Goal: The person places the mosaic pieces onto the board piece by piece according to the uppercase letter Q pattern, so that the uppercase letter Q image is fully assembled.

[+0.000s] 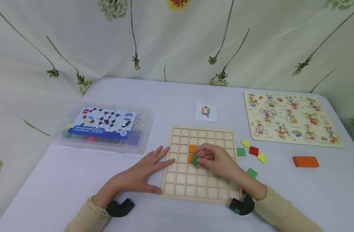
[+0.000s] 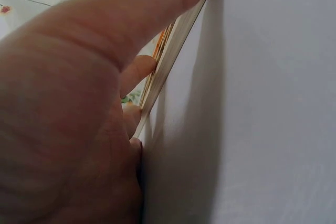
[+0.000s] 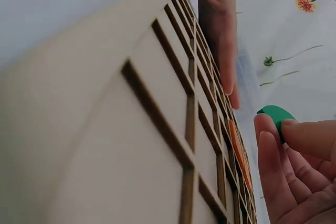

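Note:
A wooden grid board [image 1: 180, 190] lies in the middle of the table, with two orange square tiles [image 1: 192, 148] in neighbouring cells of one column. My right hand [image 1: 216, 159] is over the board and pinches a green quarter-circle tile [image 3: 277, 114] between thumb and fingers. In the head view that tile partly covers the lower orange square. My left hand [image 1: 139, 172] rests at the board's left edge, its fingers spread and straight; the thumb and fingertips touch the frame, as the left wrist view also shows.
Loose green, red and yellow tiles [image 1: 253, 150] lie right of the board, some partly behind the right forearm. A pattern card [image 1: 205, 112] is behind the board. A molecular model kit box [image 1: 103, 127] sits at left, a picture puzzle board [image 1: 293, 119] and orange block [image 1: 306, 161] at right.

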A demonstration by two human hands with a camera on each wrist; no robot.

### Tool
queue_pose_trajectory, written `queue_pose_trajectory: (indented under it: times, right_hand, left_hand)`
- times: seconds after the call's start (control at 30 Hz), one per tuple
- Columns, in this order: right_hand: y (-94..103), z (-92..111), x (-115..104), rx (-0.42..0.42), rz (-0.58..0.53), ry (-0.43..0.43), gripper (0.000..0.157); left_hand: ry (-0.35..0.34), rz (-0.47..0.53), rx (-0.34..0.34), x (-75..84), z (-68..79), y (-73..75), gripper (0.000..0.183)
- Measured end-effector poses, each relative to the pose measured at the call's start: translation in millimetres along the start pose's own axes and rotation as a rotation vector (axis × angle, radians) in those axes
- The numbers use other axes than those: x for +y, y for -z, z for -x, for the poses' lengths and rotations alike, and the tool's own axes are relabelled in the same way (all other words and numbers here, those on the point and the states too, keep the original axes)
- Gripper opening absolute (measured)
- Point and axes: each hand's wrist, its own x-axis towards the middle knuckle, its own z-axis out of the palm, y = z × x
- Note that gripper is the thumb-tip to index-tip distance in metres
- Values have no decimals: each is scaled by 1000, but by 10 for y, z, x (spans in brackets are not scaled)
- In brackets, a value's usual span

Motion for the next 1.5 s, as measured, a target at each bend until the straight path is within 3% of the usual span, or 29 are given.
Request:
queue_pose_trajectory:
  times: [0.27,0.43,0.63,0.9,1.37,1.5]
  right_hand:
    - [-92,-12,13,-4,117,1,4]
    - [-126,5,77,35,248,15,5]
    - [-177,22,90,96,328,59,8]
    - [-205,35,80,143,372,88,11]
    - [-222,40,91,138,406,124,11]
    - [-149,55,70,132,368,112,7]
  left_hand:
    - [9,-6,-8,17,-24,23,90]
    - [14,-2,-14,8,-38,25,91]
    - [23,1,-21,10,-54,31,92]
    - [28,6,-20,27,-48,37,91]
    - [36,7,-17,32,-40,28,92]
    - [38,0,-13,31,-17,29,91]
